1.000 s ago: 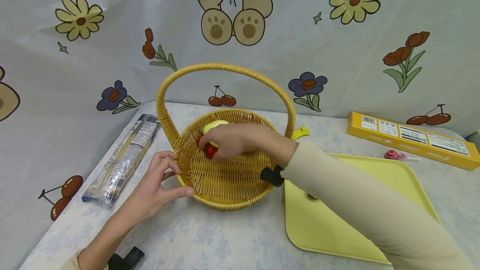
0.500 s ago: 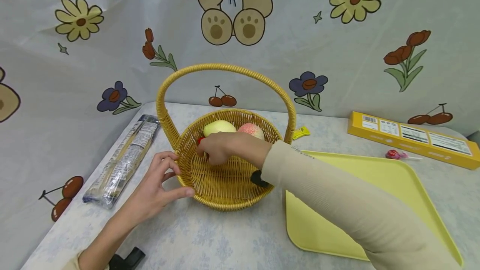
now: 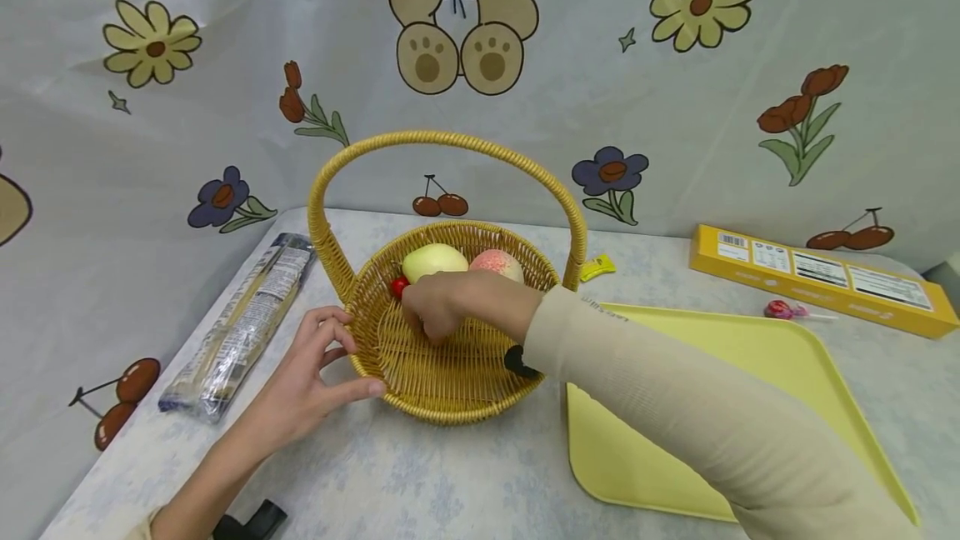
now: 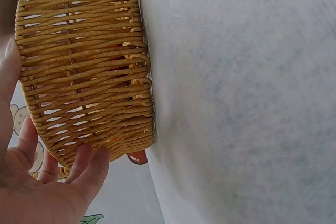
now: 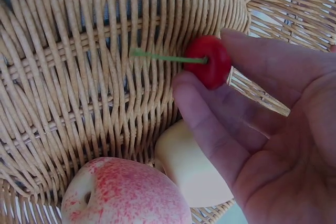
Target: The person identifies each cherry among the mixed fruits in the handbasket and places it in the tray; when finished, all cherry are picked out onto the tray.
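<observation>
the right hand (image 3: 438,307) reaches into the wicker basket (image 3: 442,382), which stands on the surface (image 3: 465,482) just left of the yellow tray (image 3: 750,407). in the right wrist view its fingers (image 5: 210,124) curl around a small red cherry (image 5: 210,66) with a green stem (image 5: 163,57); the fingertips pinch the fruit against the basket's woven inner wall. in the head view the cherry (image 3: 399,286) shows as a red spot at the left of the hand, low inside the basket near its left wall. just behind the hand lie a pale yellow-green fruit (image 3: 433,261) and a pink-speckled peach (image 3: 497,263), side by side at the back of the basket; in the right wrist view the peach (image 5: 126,195) and the pale fruit (image 5: 191,169) touch each other.

the left hand (image 3: 307,382) rests against the outside of the basket at its near left rim, thumb and fingers spread and lightly bent around the weave. in the left wrist view its fingers (image 4: 89,163) touch the basket's wall (image 4: 84,61), without clamping it.

a long clear packet (image 3: 243,323) lies on the surface left of the basket. a flat yellow box (image 3: 817,277) sits at the far right, with a wrapped lollipop (image 3: 783,309) just in front of it, beyond the tray. a small yellow wrapper (image 3: 597,267) lies behind the basket's right handle foot.
</observation>
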